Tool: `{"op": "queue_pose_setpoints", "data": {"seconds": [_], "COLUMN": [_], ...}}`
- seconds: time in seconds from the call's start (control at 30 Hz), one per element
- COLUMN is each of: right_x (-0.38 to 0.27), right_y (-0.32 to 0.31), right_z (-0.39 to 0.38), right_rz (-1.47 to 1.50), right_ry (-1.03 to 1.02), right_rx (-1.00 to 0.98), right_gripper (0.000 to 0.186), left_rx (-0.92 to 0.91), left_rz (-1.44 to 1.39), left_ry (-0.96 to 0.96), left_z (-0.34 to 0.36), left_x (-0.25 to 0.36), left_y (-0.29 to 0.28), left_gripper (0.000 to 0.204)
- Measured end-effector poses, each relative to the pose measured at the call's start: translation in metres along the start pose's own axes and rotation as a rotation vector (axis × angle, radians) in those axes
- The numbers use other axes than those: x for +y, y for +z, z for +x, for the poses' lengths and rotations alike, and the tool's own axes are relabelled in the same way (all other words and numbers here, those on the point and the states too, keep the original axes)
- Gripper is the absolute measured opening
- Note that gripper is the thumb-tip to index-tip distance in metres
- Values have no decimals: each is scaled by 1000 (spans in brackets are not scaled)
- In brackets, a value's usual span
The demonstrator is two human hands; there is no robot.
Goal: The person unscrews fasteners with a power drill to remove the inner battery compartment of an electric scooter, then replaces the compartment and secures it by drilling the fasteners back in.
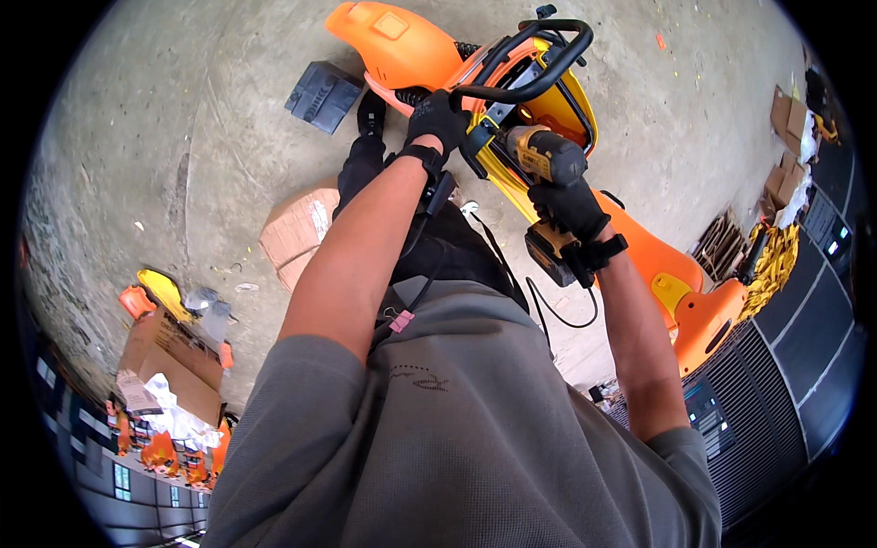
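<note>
An orange and yellow wheeled machine (402, 44), perhaps a small ride-on vehicle, lies across the floor in front of me. Its black tubular bar (568, 69) curves over the far side. My right hand (571, 206), in a black glove, is wrapped round the grip of a yellow and black cordless impact driver (551, 156). The driver's nose points left into the yellow frame (504, 181); its tip is hidden. My left hand (438, 121), also gloved, is closed at the frame beside the bar's near end. What its fingers hold is hidden.
A black box (323, 96) lies left of the machine, and a cardboard box (297, 233) sits by my legs. An open carton (174, 361) with wrapping stands at lower left. Cartons (787, 119), stacked brown strips (720, 242) and yellow straps (773, 267) lie along the right side.
</note>
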State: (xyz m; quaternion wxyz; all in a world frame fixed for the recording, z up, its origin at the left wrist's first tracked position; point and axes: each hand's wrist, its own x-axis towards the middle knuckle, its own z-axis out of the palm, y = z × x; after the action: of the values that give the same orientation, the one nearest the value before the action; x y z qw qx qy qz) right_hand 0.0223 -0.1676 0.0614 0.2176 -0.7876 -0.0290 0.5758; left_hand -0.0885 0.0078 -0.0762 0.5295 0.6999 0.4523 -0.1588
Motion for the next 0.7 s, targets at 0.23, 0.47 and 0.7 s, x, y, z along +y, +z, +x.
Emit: {"op": "queue_pose_setpoints", "data": {"seconds": [0.23, 0.47, 0.7], "right_x": [7, 33, -4], "right_y": [-1, -2, 1], "right_z": [3, 11, -10], "right_rz": [-145, -160, -106], "right_ry": [-39, -250, 4], "right_rx": [20, 46, -14], "right_gripper": [22, 28, 22], "left_rx": [-104, -125, -87], "left_rz": [-227, -96, -54], "left_ry": [-108, -54, -56], "left_z": [14, 3, 1], "left_x": [-45, -26, -24], "left_y": [33, 19, 17], "left_gripper": [40, 39, 38]}}
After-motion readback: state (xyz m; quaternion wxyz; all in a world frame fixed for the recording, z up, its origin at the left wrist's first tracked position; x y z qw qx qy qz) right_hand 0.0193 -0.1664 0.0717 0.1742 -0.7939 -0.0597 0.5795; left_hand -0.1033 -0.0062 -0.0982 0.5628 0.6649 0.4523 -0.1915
